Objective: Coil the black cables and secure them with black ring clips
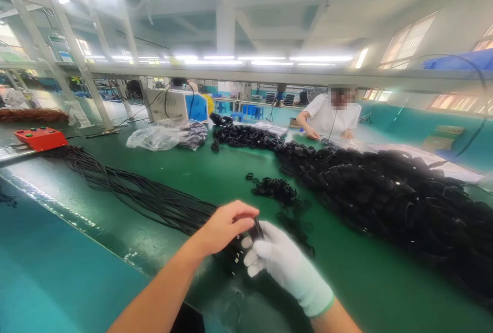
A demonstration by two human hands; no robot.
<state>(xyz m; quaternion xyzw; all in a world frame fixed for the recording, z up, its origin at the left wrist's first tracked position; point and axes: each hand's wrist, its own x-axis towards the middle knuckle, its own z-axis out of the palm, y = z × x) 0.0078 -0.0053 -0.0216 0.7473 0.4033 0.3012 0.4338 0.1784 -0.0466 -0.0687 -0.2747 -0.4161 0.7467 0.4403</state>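
My bare left hand (225, 227) pinches a short black piece (256, 229) between thumb and fingers, above the green bench. From below, the white-gloved fingers of my right hand (279, 253) close round the same piece, whose exact kind is too blurred to tell. Long black cables (154, 199) run in a loose bundle from the left and pass behind my left hand. Several small pale connector ends (237, 258) show beside the gloved fingertips. Small black rings (275, 189) lie in a heap just beyond my hands.
A large pile of coiled black cables (377, 194) spreads along the right. Farther off are clear plastic bags (157, 137) and a white-and-blue machine (177, 106). At left stands a red control box (40, 139). A person in white (333, 117) works across the bench.
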